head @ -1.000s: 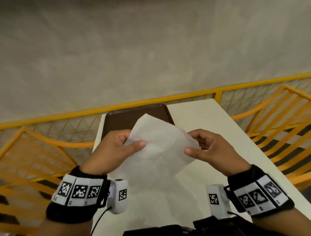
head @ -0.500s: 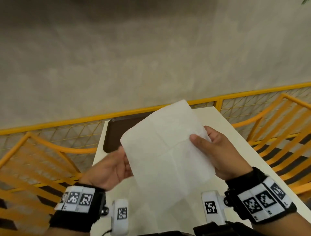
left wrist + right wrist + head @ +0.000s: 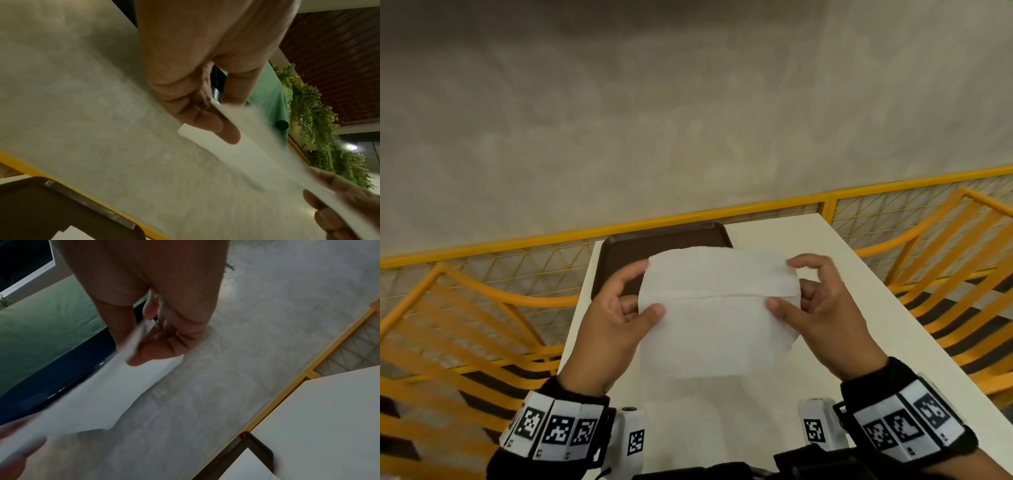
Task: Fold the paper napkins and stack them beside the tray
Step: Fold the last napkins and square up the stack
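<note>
Since half a second ago, the napkin (image 3: 717,318) has turned from a tilted open sheet to a level one with its far part bent over along a crease across its width, and the left hand (image 3: 616,320) has come up from beneath to take the left edge. Both hands hold it in the air over the near part of the white table (image 3: 825,246), in front of the brown tray (image 3: 626,253) that lies at the table's far left. Left thumb and fingers pinch the left side at the crease. The right hand (image 3: 822,308) pinches the right side likewise, its forefinger on the far corner. Yellow railing (image 3: 517,240) runs behind the table.
</note>
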The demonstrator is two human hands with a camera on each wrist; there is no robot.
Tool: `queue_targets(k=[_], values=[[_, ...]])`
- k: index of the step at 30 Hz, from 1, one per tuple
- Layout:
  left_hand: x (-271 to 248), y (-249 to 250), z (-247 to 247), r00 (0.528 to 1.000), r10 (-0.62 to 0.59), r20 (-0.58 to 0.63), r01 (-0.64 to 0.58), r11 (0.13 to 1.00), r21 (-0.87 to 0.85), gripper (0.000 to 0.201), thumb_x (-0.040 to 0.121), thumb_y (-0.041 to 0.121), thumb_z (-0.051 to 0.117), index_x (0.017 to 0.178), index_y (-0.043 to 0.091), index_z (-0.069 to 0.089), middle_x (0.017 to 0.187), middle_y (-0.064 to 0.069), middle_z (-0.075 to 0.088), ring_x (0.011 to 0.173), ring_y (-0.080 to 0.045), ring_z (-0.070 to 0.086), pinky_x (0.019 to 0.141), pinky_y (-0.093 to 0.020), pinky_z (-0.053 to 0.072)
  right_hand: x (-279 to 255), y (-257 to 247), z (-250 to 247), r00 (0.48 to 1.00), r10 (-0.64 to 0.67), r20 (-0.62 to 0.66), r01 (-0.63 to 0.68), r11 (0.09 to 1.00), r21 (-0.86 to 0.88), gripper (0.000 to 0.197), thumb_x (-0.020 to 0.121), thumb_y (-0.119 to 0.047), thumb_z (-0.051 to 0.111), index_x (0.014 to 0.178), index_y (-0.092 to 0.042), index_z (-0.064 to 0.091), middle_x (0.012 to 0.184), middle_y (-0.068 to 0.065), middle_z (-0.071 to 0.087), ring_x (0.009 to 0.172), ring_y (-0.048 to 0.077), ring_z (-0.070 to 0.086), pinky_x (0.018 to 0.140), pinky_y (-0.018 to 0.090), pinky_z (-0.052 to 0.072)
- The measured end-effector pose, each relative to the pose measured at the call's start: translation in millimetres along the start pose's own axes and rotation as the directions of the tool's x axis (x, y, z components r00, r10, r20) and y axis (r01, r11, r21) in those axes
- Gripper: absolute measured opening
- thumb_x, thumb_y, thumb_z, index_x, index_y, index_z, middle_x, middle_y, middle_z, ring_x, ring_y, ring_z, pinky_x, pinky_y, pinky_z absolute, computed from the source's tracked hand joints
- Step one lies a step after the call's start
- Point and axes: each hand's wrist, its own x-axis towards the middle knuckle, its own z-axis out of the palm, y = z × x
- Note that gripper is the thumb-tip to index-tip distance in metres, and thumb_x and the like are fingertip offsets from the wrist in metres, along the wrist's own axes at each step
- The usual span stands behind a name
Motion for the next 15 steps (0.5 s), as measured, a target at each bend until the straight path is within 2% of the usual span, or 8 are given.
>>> queue_targets(k=[3,5,6,8,11,13,15], values=[[-0.3,-4.7,-1.3,0.999,0.021,-0.049,-0.017,0.996,0.083,0.029,0.084,-0.001,0.066,0.105,0.02,0.069,0.096,-0.004,0.076,0.09,-0.019,0.072,0.072,-0.021,0.056,1.9,7.9,-2.3,0.998,-0.053,-0.019,0.047,0.977,-0.209,0.03,0.078,-0.013,0.078,0.093,-0.038,0.07,0.09,-0.006,0.073,0.082,0.023,0.067,0.076,0.037,0.055],[0.3,-7.5,-2.0,0.995,0.025,-0.094,-0.018,0.997,0.072,0.024,0.083,-0.001,0.068,0.099,0.017,0.071,0.09,-0.003,0.076,0.084,-0.017,0.072,0.068,-0.018,0.055,2.6,10.8,-2.1,0.998,-0.062,-0.032,0.054,0.978,-0.199,0.031,0.077,-0.015,0.079,0.091,-0.041,0.072,0.091,-0.009,0.074,0.085,0.021,0.068,0.075,0.026,0.055],[0.3,-8.0,-1.8,0.994,0.025,-0.107,-0.019,0.998,0.056,0.025,0.082,-0.002,0.068,0.1,0.016,0.071,0.088,-0.004,0.076,0.081,-0.015,0.072,0.067,-0.017,0.054,2.8,11.8,-1.9,0.997,-0.071,-0.034,0.062,0.977,-0.202,0.032,0.077,-0.015,0.078,0.091,-0.043,0.072,0.091,-0.009,0.073,0.084,0.021,0.067,0.075,0.025,0.054],[0.2,-9.3,-2.2,0.994,0.025,-0.111,-0.021,0.999,0.037,0.03,0.081,-0.003,0.068,0.103,0.016,0.07,0.088,-0.005,0.076,0.08,-0.014,0.072,0.067,-0.017,0.054,3.4,12.2,-1.1,0.996,-0.081,-0.039,0.069,0.97,-0.234,0.032,0.079,-0.018,0.077,0.091,-0.047,0.071,0.084,-0.006,0.072,0.078,0.024,0.063,0.071,0.025,0.051],[0.8,-14.1,-4.2,0.991,0.034,-0.129,-0.025,0.997,0.071,0.028,0.08,0.0,0.07,0.098,0.021,0.073,0.087,-0.005,0.076,0.08,-0.014,0.071,0.07,-0.019,0.055,4.9,14.8,-0.6,0.996,-0.051,-0.07,0.031,0.965,-0.26,0.025,0.078,-0.022,0.077,0.085,-0.046,0.072,0.075,0.005,0.069,0.075,0.029,0.061,0.07,0.033,0.051],[2.1,-17.0,-5.0,0.988,0.039,-0.149,-0.021,0.993,0.12,0.023,0.079,0.003,0.072,0.09,0.023,0.074,0.084,-0.004,0.076,0.077,-0.013,0.07,0.069,-0.018,0.054,6.6,17.9,-1.2,0.995,-0.035,-0.09,0.009,0.961,-0.278,0.021,0.077,-0.023,0.079,0.08,-0.043,0.074,0.066,0.003,0.064,0.066,0.022,0.056,0.066,0.029,0.048],[3.6,-19.6,-5.0,0.985,0.05,-0.164,-0.026,0.989,0.144,0.022,0.078,0.002,0.074,0.085,0.023,0.075,0.079,-0.002,0.076,0.071,-0.009,0.068,0.065,-0.015,0.052,8.6,21.4,-1.1,0.994,-0.038,-0.104,0.006,0.956,-0.294,0.021,0.075,-0.021,0.081,0.073,-0.04,0.075,0.058,-0.009,0.058,0.057,0.008,0.049,0.057,0.013,0.041]])
